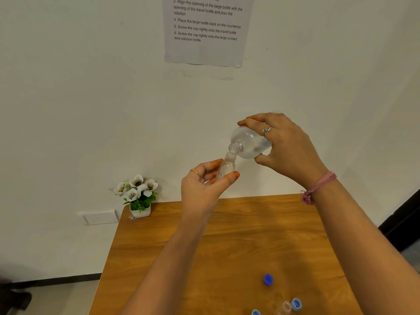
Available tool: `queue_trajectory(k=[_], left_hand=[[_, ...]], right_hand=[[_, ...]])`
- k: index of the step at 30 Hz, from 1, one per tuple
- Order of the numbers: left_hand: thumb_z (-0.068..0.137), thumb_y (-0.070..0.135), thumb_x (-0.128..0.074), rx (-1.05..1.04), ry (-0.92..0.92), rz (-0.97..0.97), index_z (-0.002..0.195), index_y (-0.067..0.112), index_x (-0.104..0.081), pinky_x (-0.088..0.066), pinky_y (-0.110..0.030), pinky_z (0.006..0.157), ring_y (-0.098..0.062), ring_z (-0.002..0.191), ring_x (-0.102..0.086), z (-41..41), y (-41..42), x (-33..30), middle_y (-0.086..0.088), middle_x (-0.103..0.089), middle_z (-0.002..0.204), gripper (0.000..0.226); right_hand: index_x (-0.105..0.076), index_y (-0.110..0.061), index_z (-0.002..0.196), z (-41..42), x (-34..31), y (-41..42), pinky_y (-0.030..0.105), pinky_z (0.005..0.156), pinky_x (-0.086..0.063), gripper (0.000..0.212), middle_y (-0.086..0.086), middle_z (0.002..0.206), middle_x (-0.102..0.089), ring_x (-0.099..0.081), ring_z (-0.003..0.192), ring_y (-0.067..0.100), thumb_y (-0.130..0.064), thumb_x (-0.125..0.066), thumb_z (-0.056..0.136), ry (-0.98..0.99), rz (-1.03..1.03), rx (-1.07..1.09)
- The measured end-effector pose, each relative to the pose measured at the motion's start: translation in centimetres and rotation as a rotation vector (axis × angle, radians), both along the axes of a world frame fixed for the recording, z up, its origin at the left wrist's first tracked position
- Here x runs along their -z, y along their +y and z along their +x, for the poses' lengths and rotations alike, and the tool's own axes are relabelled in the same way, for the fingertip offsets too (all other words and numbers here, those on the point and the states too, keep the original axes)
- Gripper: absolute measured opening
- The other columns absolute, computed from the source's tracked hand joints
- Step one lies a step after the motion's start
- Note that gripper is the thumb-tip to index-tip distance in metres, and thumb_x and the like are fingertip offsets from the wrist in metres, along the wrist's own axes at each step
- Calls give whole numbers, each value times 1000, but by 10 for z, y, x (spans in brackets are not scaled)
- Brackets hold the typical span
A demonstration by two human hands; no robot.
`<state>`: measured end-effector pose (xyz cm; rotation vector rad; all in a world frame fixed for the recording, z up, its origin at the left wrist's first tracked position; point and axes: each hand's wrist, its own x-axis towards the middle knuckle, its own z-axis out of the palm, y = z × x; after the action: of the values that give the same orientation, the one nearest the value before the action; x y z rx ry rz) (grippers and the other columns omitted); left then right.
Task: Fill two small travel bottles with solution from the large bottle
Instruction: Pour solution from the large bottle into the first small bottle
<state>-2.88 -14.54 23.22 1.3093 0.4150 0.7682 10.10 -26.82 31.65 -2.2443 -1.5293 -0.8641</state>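
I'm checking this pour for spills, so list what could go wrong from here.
1. The large bottle is tipped by the right hand with its neck just meeting the narrow mouth of the travel bottle; slight misalignment could send solution down onto the wooden table.
2. Both bottles are held in mid-air, the small one only by the left hand, so a wobble could break the alignment.
3. The small bottle could overflow quickly.

White wall (68, 110), wooden table (227, 258), grey floor (56, 298)
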Motion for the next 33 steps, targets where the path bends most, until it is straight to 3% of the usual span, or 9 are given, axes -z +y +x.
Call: queue_trajectory(k=[18, 33], left_hand=[[63, 17, -89, 3, 4, 1, 104, 17, -71, -57, -19, 74, -7, 88, -71, 2, -4, 0, 5, -76, 93, 44], [64, 17, -88, 15, 7, -1, 104, 18, -70, -59, -27, 81, -8, 90, -71, 4, -9, 1, 3, -76, 97, 44]], right_hand=[[-55, -21, 128, 2, -1, -4, 37, 86, -47, 67, 4, 122, -60, -54, 110, 26, -15, -81, 67, -24, -11, -8], [-54, -22, 128, 3, 0, -11, 35, 84, -46, 67, 3, 123, -59, -53, 111, 26, -15, -80, 67, -1, -4, 3]])
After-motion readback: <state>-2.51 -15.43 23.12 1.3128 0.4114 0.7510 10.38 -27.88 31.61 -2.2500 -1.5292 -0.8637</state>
